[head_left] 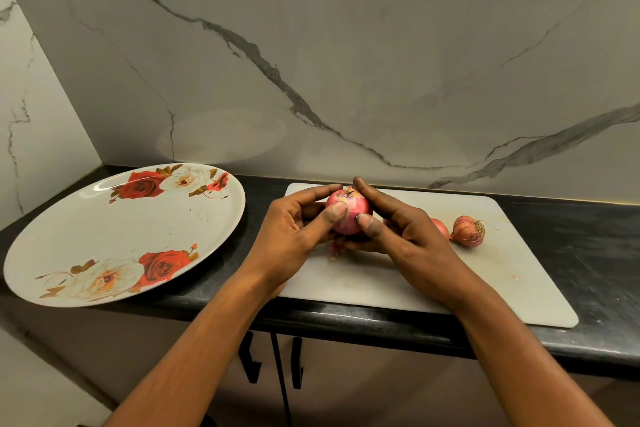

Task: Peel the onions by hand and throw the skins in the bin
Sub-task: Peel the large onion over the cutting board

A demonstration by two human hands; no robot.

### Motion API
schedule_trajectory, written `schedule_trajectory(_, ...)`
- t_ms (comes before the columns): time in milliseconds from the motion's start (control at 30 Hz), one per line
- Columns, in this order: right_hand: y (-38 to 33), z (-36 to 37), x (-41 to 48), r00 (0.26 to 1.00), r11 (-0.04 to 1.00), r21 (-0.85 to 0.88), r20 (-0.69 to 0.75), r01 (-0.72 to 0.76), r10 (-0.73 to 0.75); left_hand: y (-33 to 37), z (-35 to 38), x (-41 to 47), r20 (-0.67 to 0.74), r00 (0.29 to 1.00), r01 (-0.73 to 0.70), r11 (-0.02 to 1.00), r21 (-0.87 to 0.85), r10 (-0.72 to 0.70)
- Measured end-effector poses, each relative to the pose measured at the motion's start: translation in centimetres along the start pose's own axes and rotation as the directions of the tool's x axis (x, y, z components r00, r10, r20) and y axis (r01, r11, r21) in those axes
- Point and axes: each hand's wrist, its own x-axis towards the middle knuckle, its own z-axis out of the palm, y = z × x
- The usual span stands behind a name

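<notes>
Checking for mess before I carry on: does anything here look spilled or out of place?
Only minor: bits of onion skin lie on the cutting board under the held onion, and a pink fleck lies nearer its right side.

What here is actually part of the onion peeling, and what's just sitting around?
Part of the job: the held onion, gripped by the left hand and right hand; the rooty onion and the half-hidden onion on the cutting board; skin scraps under the hands. No bin shows.

Lying about: the flowered plate, the cabinet handles, the marble wall.
</notes>
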Motion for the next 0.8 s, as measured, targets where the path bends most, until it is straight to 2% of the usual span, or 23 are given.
schedule_trajectory(200,-0.16,-0.09,0.02,0.992,0.998,0.056,-0.121,0.028,-0.021,-0.17,0.05,-0.22,0.027,0.999,-0.045,0.997,0.069,0.044)
schedule_trajectory(300,0.06,-0.22,-0.02,0.988,0.999,0.015,-0.154,0.031,-0.029,-0.18,0.05,-0.22,0.052,0.998,-0.032,0.998,0.057,0.029)
schedule_trajectory(433,0.04,-0.12,-0.04,0.985,0.998,-0.048,-0.167,0.044,-0.051,-0.07,0.13,-0.24,0.056,0.998,-0.019,0.999,0.043,0.017)
schedule_trajectory(533,0.01,-0.01,-0.02,0.981,0.998,-0.025,-0.184,0.05,-0.054,0.01,0.3,-0.31,0.051,0.999,-0.009,1.0,-0.006,0.009)
schedule_trajectory(700,-0.05,-0.23,-0.06,0.982,0.998,0.067,-0.187,0.017,-0.004,0.01,0.3,-0.27,0.053,0.999,-0.014,1.0,0.006,0.013)
schedule_trajectory(800,-0.06,-0.17,-0.07,0.98,1.0,0.011,-0.196,0.021,-0.019,-0.14,0.17,-0.22,0.067,0.998,-0.01,1.0,0.028,0.008)
